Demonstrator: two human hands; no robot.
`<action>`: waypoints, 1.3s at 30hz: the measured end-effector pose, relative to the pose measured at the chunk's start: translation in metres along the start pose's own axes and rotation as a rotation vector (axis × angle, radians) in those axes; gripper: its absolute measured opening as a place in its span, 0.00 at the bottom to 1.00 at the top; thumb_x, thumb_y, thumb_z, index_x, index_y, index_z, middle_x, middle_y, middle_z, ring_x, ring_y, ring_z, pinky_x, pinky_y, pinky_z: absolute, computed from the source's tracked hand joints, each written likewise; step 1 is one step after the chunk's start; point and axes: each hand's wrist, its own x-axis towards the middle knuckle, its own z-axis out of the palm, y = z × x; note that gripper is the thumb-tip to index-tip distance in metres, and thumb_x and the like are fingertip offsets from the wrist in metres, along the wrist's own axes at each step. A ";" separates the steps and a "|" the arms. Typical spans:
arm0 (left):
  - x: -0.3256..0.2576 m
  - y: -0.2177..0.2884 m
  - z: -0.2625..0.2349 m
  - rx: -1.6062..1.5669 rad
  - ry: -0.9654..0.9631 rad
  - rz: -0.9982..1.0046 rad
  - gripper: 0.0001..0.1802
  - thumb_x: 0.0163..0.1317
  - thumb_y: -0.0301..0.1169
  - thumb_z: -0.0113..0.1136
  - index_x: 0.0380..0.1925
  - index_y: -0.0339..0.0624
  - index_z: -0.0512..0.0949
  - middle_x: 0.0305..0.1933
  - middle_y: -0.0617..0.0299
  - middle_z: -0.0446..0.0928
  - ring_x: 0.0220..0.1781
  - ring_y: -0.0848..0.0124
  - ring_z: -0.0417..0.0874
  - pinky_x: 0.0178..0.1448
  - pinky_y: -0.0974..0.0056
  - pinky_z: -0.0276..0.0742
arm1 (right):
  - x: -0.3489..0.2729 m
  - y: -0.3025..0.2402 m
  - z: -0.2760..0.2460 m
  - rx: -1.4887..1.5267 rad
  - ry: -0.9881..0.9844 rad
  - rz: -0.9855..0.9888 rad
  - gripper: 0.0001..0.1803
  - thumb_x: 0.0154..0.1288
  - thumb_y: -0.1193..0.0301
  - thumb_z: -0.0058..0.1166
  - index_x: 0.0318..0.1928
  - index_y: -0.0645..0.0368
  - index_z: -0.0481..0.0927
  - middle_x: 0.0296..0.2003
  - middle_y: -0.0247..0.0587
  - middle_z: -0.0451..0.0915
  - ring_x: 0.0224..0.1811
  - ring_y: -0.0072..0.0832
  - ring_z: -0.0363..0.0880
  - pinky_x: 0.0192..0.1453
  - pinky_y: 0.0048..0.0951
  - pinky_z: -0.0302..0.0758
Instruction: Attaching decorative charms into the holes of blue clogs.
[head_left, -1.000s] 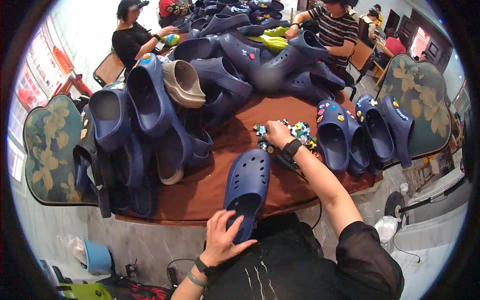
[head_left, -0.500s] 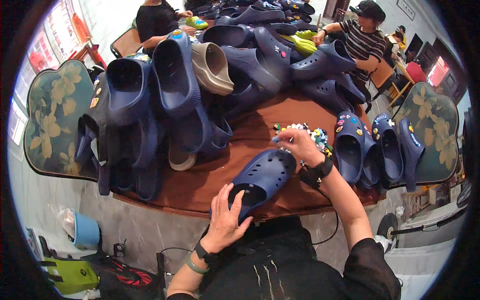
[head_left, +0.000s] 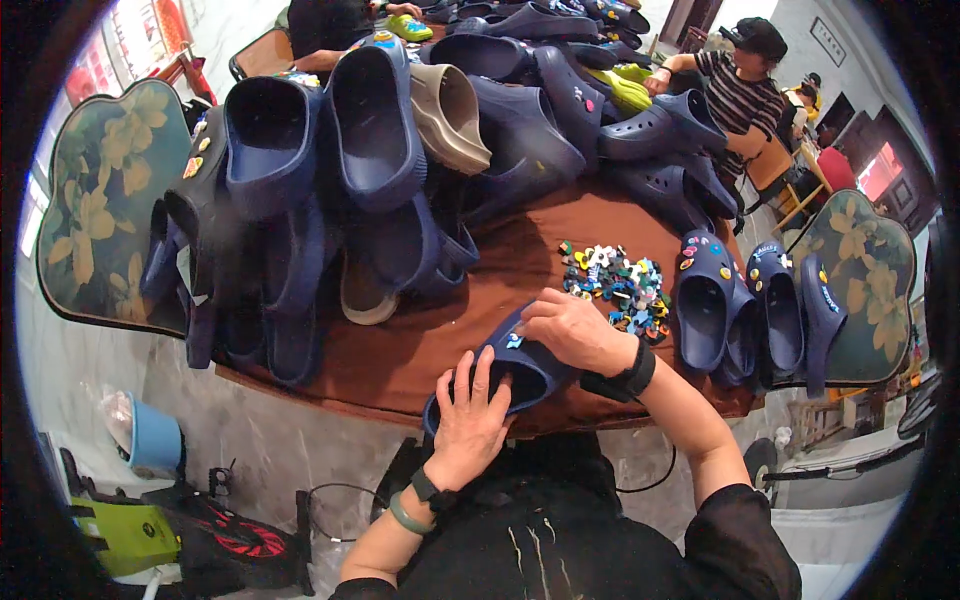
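A navy blue clog (head_left: pixel 530 382) with a holed upper lies at the table's near edge, its heel toward me. My left hand (head_left: pixel 470 408) holds it at the foot opening, with the thumb reaching inside and the other fingers over the side. A small blue and white shoe charm (head_left: pixel 515 341) sits on the clog's upper. Pinched fingers of my right hand (head_left: pixel 570 330) bear down right beside this charm and seem to grip its edge; the fingertips partly cover it. Just beyond the right hand lies a heap of colourful shoe charms (head_left: pixel 620 285).
Stacked navy clogs (head_left: pixel 375 130) and a beige clog (head_left: pixel 450 120) rise at the left of the brown-covered table (head_left: pixel 520 250). Charm-decorated clogs (head_left: pixel 704 310) stand at the right. Two patterned chair backs (head_left: pixel 110 210) flank the table. Across it, a person in a striped top (head_left: pixel 740 95) handles a green clog.
My right hand has come from the charm heap down to the clog's upper, where a blue and white charm now shows. My left hand still holds the clog.
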 end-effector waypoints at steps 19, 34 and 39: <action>0.003 0.001 -0.001 0.005 -0.022 0.006 0.25 0.50 0.35 0.71 0.47 0.37 0.75 0.73 0.37 0.50 0.73 0.42 0.54 0.69 0.42 0.52 | -0.035 0.016 -0.011 0.003 0.066 0.204 0.15 0.54 0.77 0.54 0.44 0.53 0.83 0.45 0.40 0.80 0.49 0.40 0.79 0.50 0.42 0.73; 0.004 -0.001 0.007 -0.096 0.073 -0.077 0.54 0.52 0.41 0.72 0.70 0.31 0.49 0.72 0.41 0.55 0.74 0.46 0.55 0.72 0.44 0.50 | -0.072 0.155 0.008 -0.154 0.131 0.760 0.08 0.60 0.65 0.56 0.32 0.56 0.82 0.34 0.49 0.82 0.41 0.50 0.81 0.45 0.50 0.77; 0.006 0.004 0.007 -0.042 0.056 -0.093 0.55 0.51 0.41 0.73 0.70 0.32 0.49 0.72 0.41 0.55 0.73 0.46 0.56 0.71 0.44 0.51 | -0.072 0.173 0.034 -0.163 0.215 0.770 0.12 0.60 0.61 0.60 0.42 0.50 0.83 0.46 0.50 0.77 0.48 0.51 0.77 0.50 0.49 0.77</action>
